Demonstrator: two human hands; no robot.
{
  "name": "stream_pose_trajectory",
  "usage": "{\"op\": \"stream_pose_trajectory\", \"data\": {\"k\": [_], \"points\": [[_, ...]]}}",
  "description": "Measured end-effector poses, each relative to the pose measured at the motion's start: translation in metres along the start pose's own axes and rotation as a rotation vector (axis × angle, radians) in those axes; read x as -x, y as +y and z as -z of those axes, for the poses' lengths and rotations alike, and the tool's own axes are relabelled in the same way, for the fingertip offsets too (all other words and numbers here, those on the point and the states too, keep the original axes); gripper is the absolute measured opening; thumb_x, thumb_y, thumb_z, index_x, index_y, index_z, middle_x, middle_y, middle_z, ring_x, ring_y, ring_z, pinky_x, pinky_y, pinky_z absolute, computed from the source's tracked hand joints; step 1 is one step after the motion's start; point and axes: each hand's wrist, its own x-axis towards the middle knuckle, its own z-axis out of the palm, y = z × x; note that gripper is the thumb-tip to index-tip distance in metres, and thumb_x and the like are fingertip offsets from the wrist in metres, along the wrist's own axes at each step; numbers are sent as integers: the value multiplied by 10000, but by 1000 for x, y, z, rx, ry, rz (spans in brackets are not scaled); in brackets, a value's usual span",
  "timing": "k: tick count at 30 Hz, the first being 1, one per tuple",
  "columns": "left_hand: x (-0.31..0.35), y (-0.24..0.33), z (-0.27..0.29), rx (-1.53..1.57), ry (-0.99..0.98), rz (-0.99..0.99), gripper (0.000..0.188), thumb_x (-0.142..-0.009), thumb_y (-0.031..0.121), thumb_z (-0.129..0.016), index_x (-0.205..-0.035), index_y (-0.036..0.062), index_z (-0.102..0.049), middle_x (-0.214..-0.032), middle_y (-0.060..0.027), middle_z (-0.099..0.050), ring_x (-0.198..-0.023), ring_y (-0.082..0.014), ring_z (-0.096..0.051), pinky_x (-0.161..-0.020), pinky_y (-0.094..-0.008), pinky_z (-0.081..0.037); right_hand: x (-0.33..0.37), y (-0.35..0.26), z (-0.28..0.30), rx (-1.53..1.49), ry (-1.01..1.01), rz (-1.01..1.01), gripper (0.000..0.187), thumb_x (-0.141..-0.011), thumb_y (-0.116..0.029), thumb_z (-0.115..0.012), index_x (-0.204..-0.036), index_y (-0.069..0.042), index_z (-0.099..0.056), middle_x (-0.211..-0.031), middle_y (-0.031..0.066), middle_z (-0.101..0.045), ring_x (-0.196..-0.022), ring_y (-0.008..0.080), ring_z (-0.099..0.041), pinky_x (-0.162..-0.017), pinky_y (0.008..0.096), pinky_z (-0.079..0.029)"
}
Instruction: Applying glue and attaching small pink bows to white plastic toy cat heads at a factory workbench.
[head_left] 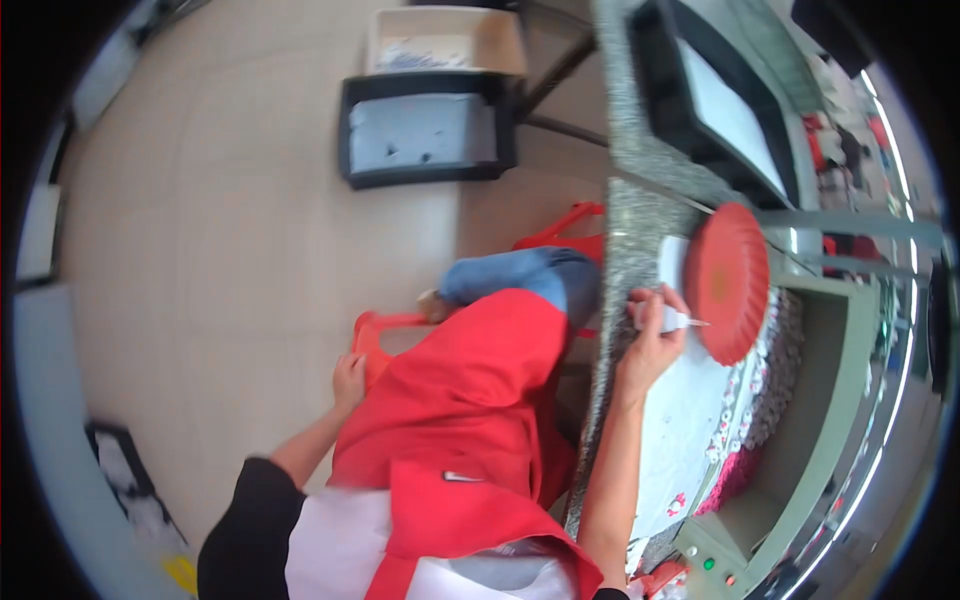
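My right hand [650, 350] is closed round a small white squeeze bottle [674, 319] with a thin needle tip, held over the worktop's white sheet [680, 420]. The tip points at the rim of a round red fluted tray [727, 285], which stands tilted just beyond the hand. Low on the other side, my left hand [349, 379] is at the edge of a red plastic stool [374, 343]; its fingers look curled on that edge, though they are small and partly hidden. A red apron [455, 390] covers my lap.
Right of the sheet, a grey-green machine frame [830, 400] holds many small white-and-red pieces [775, 385] and pink ones [735, 478]. A black tray [690, 90] lies farther along the speckled worktop. Beside it, a black bin [345, 140] and cream bin [500, 45] stand lower. Another red chair [580, 240] is near.
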Motion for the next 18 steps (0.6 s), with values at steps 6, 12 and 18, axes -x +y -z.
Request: {"op": "stream_pose_trajectory", "data": {"k": [6,12,18], "points": [[-73,36,-106,-156,-489,-190,329,-854,285,-442,-1093,87,-551,-927,-108,-590,-870,-213,-533,-758,-366,-409,-2,19,11,7,-90,-45,159,-819,-125,-554,-942,-25,-534,-858,17,-553,-775,74,-507,-664,226,-439],[-92,288,-268,-332,-835,-799,357,-840,339,-439,-1051,81,-566,-916,-116,-596,-869,-223,-550,-748,-377,-415,2,4,25,72,-22,143,191,-770,-151,-582,-919,-43,-532,-806,125,-576,-704,236,-564,-662,292,-438],[-100,353,-186,-676,-756,-593,395,-826,393,-437,-1009,74,-581,-905,-125,-602,-868,-232,-566,-738,-388,-421,-7,7,33,31,-97,-21,179,-776,-76,-592,-941,-25,-543,-844,105,-598,-766,169,-581,-695,263,-450]]}}
